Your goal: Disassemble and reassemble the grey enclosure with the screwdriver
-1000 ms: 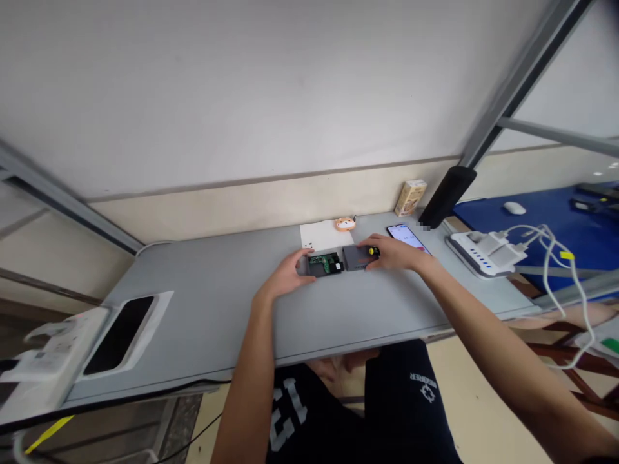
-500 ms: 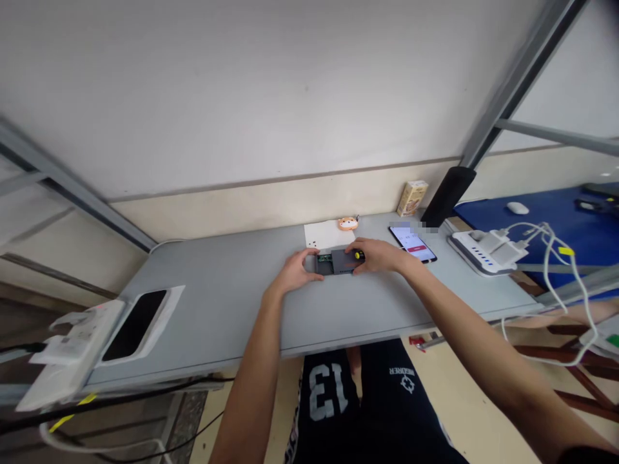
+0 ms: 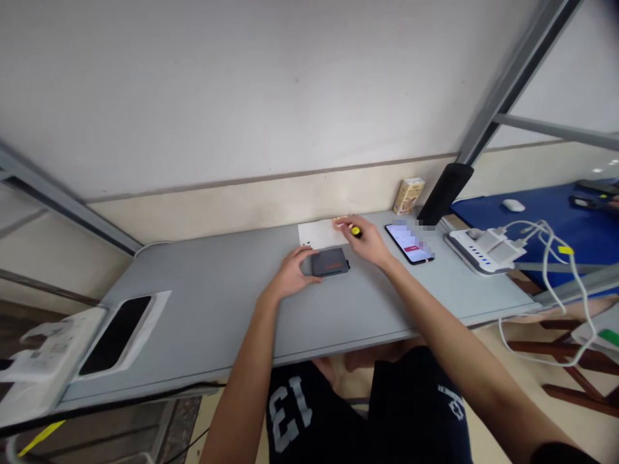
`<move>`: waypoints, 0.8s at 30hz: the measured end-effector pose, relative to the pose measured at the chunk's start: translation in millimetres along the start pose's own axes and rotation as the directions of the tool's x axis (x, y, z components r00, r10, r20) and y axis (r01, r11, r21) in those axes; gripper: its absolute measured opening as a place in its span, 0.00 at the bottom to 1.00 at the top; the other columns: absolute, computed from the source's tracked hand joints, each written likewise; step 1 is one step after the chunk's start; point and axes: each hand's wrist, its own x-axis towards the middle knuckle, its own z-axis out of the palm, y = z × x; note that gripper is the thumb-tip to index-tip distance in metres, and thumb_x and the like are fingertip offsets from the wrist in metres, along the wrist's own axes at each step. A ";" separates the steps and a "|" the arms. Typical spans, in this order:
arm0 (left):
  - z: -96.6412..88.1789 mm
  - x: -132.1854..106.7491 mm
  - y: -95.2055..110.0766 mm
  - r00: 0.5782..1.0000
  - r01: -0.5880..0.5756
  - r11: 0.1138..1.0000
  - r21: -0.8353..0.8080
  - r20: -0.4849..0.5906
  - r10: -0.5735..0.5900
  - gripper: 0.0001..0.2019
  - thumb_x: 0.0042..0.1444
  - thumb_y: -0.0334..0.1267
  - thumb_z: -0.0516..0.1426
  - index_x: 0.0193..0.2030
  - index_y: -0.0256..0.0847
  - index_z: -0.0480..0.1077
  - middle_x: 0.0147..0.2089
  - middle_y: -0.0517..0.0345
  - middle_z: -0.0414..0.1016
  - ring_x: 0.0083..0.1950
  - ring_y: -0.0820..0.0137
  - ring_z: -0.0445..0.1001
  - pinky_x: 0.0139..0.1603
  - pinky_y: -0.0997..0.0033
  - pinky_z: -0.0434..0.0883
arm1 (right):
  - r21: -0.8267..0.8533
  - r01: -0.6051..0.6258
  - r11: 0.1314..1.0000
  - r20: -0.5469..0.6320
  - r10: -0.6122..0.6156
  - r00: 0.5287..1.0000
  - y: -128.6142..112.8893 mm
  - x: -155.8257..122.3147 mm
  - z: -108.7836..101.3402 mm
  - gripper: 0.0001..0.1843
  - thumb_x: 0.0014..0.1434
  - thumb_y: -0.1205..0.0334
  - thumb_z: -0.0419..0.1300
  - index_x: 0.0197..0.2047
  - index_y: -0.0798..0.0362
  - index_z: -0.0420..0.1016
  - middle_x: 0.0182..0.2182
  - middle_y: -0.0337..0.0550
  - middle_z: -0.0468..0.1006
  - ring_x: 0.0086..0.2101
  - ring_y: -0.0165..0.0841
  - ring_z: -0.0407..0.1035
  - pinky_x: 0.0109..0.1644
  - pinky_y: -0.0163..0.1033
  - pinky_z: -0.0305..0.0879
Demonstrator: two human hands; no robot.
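Note:
My left hand [image 3: 290, 276] grips the left side of a flat dark grey electronics case [image 3: 329, 262] between thumb and fingers, on the desk. The case's cover lies over it, hiding the green circuit board. My right hand [image 3: 368, 241] is raised beyond the case's right side, closed around a black-and-yellow screwdriver [image 3: 356, 231] whose shaft is hidden. Its fingertips are at a small orange-and-white item [image 3: 340, 221], mostly covered by the hand. Several tiny dark screws [image 3: 306, 243] lie on a white paper [image 3: 313, 233] behind the case.
A lit phone [image 3: 410, 243] lies to the right, before a small carton [image 3: 409, 196] and a black cylinder [image 3: 445, 194]. A white power strip [image 3: 478, 251] with cables sits at the desk's right end. Another phone [image 3: 116, 335] lies at the left.
The case's cover has slid left over the exposed circuit board. My right hand has left the case and moved back to the orange item, still holding the screwdriver.

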 end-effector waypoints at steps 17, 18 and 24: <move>-4.9 -0.5 6.7 1.000 0.025 0.999 -0.046 0.006 -0.025 0.27 0.53 0.45 0.70 0.60 0.52 0.73 0.62 0.56 0.73 0.62 0.59 0.71 0.63 0.58 0.69 | 0.334 -0.356 0.873 -0.141 0.420 0.897 54.6 -4.6 44.8 0.24 0.64 0.36 0.56 0.34 0.49 0.69 0.26 0.37 0.74 0.26 0.31 0.63 0.32 0.37 0.59; -5.7 -0.4 7.5 0.999 0.041 0.998 -0.054 0.013 -0.040 0.27 0.53 0.45 0.70 0.60 0.52 0.73 0.62 0.56 0.74 0.61 0.60 0.72 0.62 0.59 0.70 | 0.324 -0.360 0.875 -0.134 0.419 0.898 54.4 -4.6 45.1 0.23 0.64 0.36 0.56 0.35 0.49 0.70 0.25 0.37 0.74 0.27 0.31 0.64 0.34 0.38 0.60; -7.7 0.8 7.1 0.997 0.080 0.993 -0.089 0.019 -0.078 0.26 0.54 0.48 0.70 0.59 0.51 0.74 0.59 0.57 0.77 0.57 0.62 0.74 0.58 0.61 0.71 | 0.314 -0.409 0.857 -0.074 0.451 0.889 53.7 -6.3 47.4 0.24 0.64 0.35 0.55 0.39 0.49 0.71 0.25 0.37 0.74 0.26 0.32 0.64 0.33 0.38 0.60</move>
